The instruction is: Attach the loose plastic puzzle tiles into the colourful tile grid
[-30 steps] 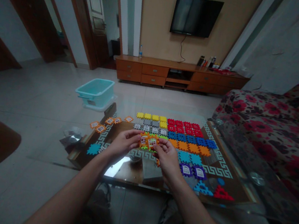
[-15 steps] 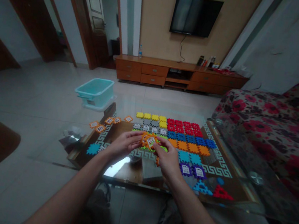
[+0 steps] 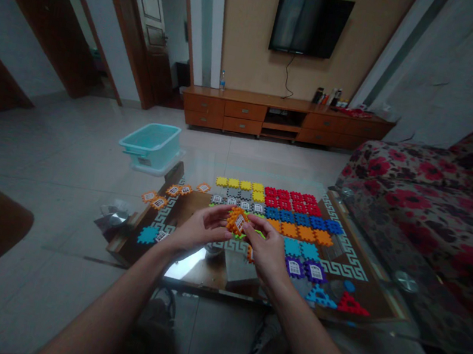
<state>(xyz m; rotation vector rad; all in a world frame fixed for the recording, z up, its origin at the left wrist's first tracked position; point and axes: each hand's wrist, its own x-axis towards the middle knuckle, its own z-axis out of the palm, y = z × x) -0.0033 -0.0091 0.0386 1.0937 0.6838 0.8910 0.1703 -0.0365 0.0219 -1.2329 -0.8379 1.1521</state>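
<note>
clearly, in the head view, both hands are raised over the glass-topped surface and meet near its middle. the right hand grasps the folded orange tiles by their right side, with the thumb on the white window insert. the left hand holds them from the left side, with its fingers curved around the edge. beneath them are bright green tiles, which are partly hidden. farther away lie the yellow tiles and the red tiles. to the right of the hands are a dark blue row, an orange row and two purple tiles, nearer to the person. more orange window tiles lie scattered at the left. a turquoise bin stands beyond the left far corner.
</note>
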